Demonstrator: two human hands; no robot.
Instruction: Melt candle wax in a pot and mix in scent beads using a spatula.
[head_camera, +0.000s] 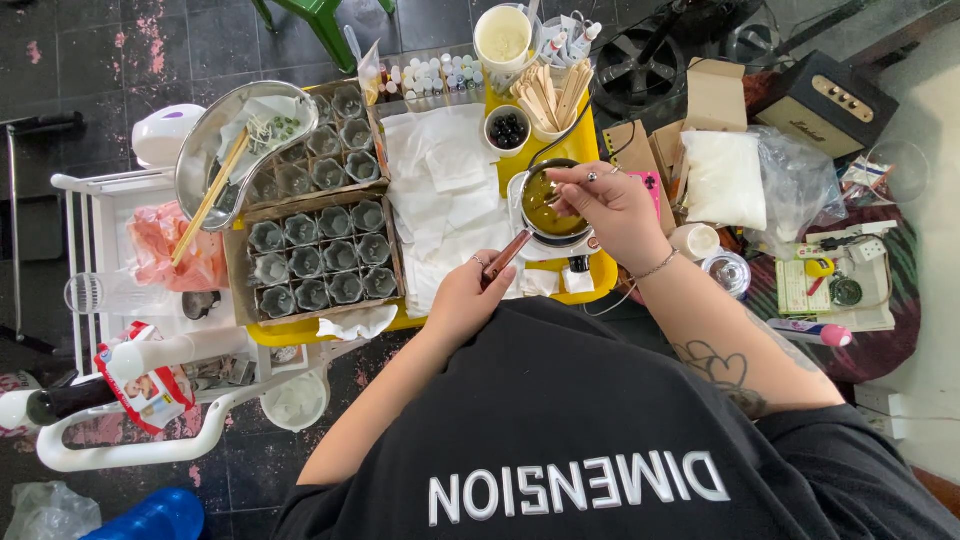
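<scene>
**Inspector:** Report the left hand (462, 300).

**Assistant:** Closed around the reddish-brown handle (507, 256) of a small metal melting pot (548, 205). The fingers are wrapped over the near end of the handle, and there is a ring on one finger.

**Inspector:** The right hand (612, 205)?

**Assistant:** Pinched narrow over the pot's far rim, fingertips together above the amber liquid (542, 208). Something thin appears to sit in the pinch, but it is too small to identify. Rings on the fingers, a bracelet at the wrist.

**Inspector:** Where does the pot stand?

**Assistant:** On a small white heater base (572, 247), itself resting on a yellow tray (603, 272). The liquid fills the pot's lower part.

**Inspector:** Immediate surroundings?

**Assistant:** White paper towels (440, 185) lie just left of the pot. Behind it are a small white bowl of dark beads (508, 130), a bundle of wooden sticks (552, 95), a white tub (503, 38) and a row of small bottles (430, 75).

**Inspector:** Further out?

**Assistant:** On the left, two cardboard boxes of small grey cups (320, 260), with a steel kidney dish (228, 145) laid on the far box and wooden chopsticks (208, 200) leaning out of it. On the right, a bag of white granules (722, 180), a small white cup (696, 240) and a black speaker box (822, 105).
</scene>
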